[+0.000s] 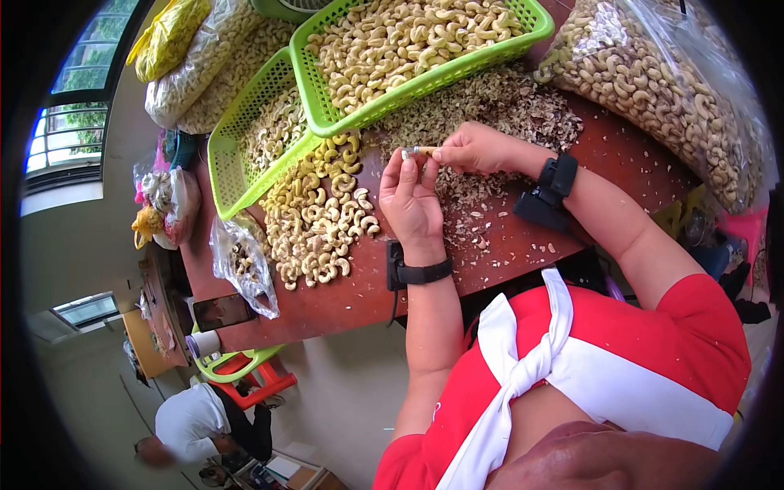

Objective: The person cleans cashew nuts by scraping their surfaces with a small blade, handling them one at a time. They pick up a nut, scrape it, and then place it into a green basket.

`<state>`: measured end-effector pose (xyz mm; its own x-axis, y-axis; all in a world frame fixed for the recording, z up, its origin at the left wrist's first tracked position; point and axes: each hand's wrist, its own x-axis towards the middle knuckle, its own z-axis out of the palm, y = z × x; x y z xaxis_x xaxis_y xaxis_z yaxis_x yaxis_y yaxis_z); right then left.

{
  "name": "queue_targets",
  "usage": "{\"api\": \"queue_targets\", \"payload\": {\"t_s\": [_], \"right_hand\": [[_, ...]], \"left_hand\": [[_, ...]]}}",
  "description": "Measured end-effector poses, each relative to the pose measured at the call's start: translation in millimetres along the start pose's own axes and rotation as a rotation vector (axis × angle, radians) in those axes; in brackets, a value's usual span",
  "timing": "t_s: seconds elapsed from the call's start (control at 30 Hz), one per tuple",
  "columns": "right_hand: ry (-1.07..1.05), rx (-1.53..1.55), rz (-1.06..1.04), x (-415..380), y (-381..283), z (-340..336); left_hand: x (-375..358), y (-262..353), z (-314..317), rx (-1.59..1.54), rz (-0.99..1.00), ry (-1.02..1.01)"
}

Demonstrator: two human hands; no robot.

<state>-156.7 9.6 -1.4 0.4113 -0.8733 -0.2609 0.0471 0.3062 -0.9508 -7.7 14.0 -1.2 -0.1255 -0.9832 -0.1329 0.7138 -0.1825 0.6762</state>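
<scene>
My left hand is raised over the table, its fingertips pinching a small pale cashew nut. My right hand grips a short peeling knife by its light wooden handle. The tool's tip meets the nut, and its blade is mostly hidden by the fingers. Below and left of my hands lies a loose pile of cashews on the red-brown table. Brown skin flakes are heaped behind and beneath my right hand.
A green basket of cashews stands at the back, with another green basket to its left. A large clear bag of cashews bulges at the right. A plastic bag and phone lie at the left edge. Another person bends over beyond.
</scene>
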Motion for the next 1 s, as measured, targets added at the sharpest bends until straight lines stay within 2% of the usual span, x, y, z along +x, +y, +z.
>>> {"api": "queue_targets", "payload": {"t_s": [0.47, 0.73, 1.0], "right_hand": [[0.021, -0.062, -0.001, -2.5, -1.5, 1.3], [-0.064, -0.051, -0.022, -3.1, 0.3, -0.4], [-0.029, -0.067, -0.021, -4.7, -2.6, -0.5]], "left_hand": [[1.4, 1.7, -1.8, -0.066, -0.046, 0.043], [-0.2, 3.9, -1.0, -0.083, -0.061, 0.016], [-0.5, 1.7, -4.1, -0.025, -0.006, -0.003]]}}
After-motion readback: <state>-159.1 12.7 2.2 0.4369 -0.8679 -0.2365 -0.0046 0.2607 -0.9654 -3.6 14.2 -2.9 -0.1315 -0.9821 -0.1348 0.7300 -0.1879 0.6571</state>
